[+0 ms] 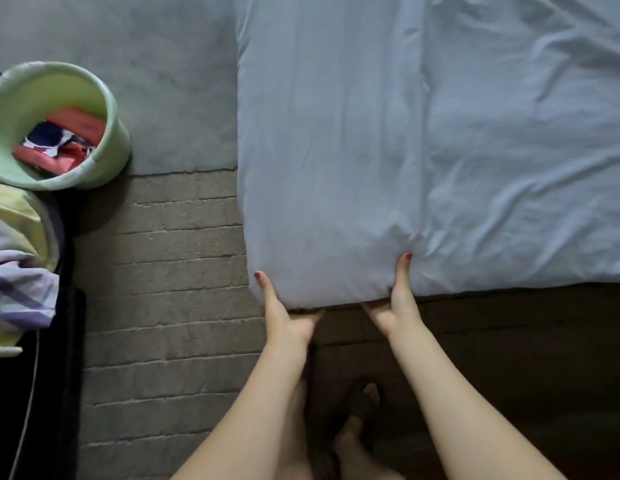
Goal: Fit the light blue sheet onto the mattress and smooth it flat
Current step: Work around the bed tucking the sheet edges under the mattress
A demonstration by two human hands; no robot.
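Note:
The light blue sheet [423,140] covers the mattress, whose near left corner is right in front of me. Its left strip lies fairly smooth; the right part is creased. My left hand [284,310] grips the corner's near edge, thumb up on the sheet and fingers tucked underneath out of sight. My right hand [393,303] grips the same edge a little to the right, thumb on top at a bunch of folds, fingers hidden below.
A pale green bin [59,126] with red and blue cloth inside stands at the left on a grey rug [146,81]. Striped bedding [17,265] lies on dark furniture at the far left. Brick-pattern floor [170,271] and my feet are below.

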